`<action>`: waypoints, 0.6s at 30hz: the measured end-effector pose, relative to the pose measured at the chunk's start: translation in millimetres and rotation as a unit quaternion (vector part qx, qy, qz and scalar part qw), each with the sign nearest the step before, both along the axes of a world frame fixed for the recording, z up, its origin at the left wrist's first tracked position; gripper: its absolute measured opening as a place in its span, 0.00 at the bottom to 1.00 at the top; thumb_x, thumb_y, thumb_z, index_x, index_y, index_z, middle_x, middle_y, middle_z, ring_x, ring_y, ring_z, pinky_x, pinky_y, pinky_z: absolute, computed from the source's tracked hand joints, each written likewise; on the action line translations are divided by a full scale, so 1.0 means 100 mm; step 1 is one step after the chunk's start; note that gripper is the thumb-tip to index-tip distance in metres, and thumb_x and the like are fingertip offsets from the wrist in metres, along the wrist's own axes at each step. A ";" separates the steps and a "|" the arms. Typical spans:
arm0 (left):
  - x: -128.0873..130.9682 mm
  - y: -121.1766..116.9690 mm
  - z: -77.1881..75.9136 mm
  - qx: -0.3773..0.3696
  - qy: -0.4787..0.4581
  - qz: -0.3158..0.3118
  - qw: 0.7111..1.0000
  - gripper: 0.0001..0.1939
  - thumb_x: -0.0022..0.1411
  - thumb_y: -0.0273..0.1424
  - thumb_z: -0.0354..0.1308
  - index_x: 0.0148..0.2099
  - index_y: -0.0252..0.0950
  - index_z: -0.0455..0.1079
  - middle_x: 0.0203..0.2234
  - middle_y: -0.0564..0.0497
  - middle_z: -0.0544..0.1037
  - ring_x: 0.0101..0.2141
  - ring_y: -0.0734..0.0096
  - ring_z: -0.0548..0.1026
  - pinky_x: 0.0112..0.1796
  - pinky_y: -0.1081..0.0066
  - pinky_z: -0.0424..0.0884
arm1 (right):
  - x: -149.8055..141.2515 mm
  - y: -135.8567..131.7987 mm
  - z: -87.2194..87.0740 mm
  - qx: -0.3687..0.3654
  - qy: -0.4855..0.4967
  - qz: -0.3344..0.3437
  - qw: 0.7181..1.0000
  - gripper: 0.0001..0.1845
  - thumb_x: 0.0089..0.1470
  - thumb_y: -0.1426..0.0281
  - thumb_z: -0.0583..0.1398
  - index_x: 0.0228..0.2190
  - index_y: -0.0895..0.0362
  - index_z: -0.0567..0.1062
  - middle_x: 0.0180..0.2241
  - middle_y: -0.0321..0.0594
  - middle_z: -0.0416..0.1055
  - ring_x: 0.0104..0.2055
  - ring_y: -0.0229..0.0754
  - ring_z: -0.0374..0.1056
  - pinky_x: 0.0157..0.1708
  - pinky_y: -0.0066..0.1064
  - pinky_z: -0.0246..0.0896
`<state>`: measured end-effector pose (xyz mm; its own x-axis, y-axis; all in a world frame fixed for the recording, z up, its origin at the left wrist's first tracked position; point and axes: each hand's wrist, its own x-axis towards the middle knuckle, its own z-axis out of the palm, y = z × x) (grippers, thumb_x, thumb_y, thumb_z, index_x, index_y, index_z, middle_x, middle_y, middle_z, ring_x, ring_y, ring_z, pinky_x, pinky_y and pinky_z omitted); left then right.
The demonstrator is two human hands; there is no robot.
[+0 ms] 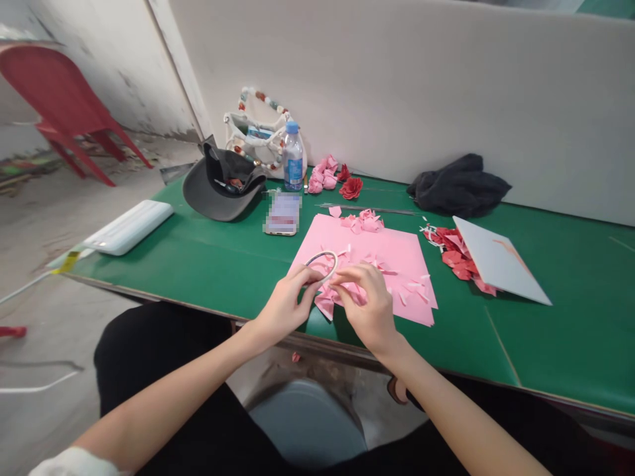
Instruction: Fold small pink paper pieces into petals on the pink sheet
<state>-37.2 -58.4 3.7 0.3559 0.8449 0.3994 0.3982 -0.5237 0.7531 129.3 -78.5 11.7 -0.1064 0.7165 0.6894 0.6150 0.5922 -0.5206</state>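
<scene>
Left hand (284,307) holds a tape roll (321,262), right hand (366,305) just beside it.

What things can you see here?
green table: 1, green, under everything
pink paper sheet: 1, pink, table middle
folded paper flowers: several, pink, table back
paper rose: 1, red, beside flowers
cut paper pieces: pile, red, right of sheet
flat board: 1, white, on those pieces
crumpled cloth: 1, black, by the wall
plastic water bottle: 1, blue cap, table back
upturned cap: 1, grey, table back
phone: 1, screen blurred, beside cap
red plastic chair: 1, red, far left
thin ring: 1, pale, held up
left hand: 1, holding ring
right hand: 1, fingers beside ring
</scene>
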 end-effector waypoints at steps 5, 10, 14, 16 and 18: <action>0.00 0.00 0.03 0.023 -0.012 0.016 1.000 0.06 0.64 0.26 0.49 0.39 0.36 0.68 0.33 0.49 0.73 0.36 0.71 0.73 0.39 0.72 0.69 | -0.01 -0.02 -0.01 0.032 -0.013 0.025 0.999 0.11 0.54 0.80 0.57 0.36 0.52 0.69 0.33 0.39 0.71 0.41 0.44 0.67 0.42 0.40 0.65; 0.02 -0.02 0.04 0.035 -0.013 0.027 0.999 0.06 0.64 0.27 0.49 0.39 0.36 0.68 0.33 0.49 0.73 0.35 0.71 0.73 0.38 0.72 0.70 | 0.02 -0.01 -0.02 0.048 -0.023 0.069 0.996 0.12 0.53 0.83 0.53 0.31 0.52 0.65 0.31 0.38 0.71 0.40 0.44 0.66 0.42 0.40 0.64; 0.03 -0.02 0.03 0.047 -0.013 0.033 0.998 0.06 0.64 0.27 0.49 0.38 0.36 0.68 0.33 0.49 0.73 0.35 0.71 0.73 0.38 0.72 0.69 | 0.05 0.02 -0.01 0.061 -0.037 0.092 0.993 0.13 0.52 0.84 0.52 0.29 0.52 0.62 0.31 0.37 0.72 0.39 0.44 0.65 0.42 0.41 0.63; 0.02 -0.02 0.04 0.052 -0.013 0.035 0.998 0.06 0.64 0.27 0.49 0.38 0.36 0.68 0.33 0.49 0.73 0.35 0.71 0.73 0.38 0.72 0.69 | 0.05 0.02 -0.01 0.065 -0.047 0.100 0.992 0.14 0.52 0.84 0.52 0.29 0.52 0.62 0.30 0.37 0.72 0.39 0.43 0.64 0.42 0.41 0.62; 0.02 -0.02 0.04 0.051 -0.012 0.035 0.998 0.06 0.64 0.27 0.50 0.38 0.36 0.68 0.33 0.49 0.73 0.34 0.71 0.73 0.37 0.73 0.69 | 0.05 0.02 0.00 0.073 -0.061 0.106 0.990 0.14 0.53 0.84 0.51 0.29 0.51 0.62 0.30 0.37 0.72 0.39 0.43 0.63 0.41 0.40 0.62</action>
